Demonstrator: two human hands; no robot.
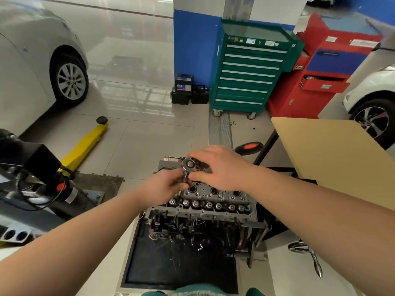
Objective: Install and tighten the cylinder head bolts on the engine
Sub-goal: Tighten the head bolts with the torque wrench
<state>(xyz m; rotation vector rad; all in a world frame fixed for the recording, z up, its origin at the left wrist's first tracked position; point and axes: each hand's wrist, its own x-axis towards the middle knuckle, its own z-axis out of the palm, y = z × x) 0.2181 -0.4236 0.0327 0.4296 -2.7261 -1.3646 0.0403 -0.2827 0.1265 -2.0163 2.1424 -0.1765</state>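
The engine [205,212] stands on a black tray, its grey cylinder head [213,197] facing up with a row of round valve tops and three dark bores. A chrome ratchet [189,164] is held above the head's far left end. My right hand [220,167] grips the ratchet's handle from the right. My left hand [168,184] pinches the socket or extension [185,178] under the ratchet head. The part below my fingers is hidden, so no bolt is visible there.
A black tray [162,270] lies under the engine. A cardboard-topped table [333,154] stands at the right. Behind are a green tool cabinet [248,75], a red cabinet [320,82], a yellow lift arm [85,144] and cars at both sides.
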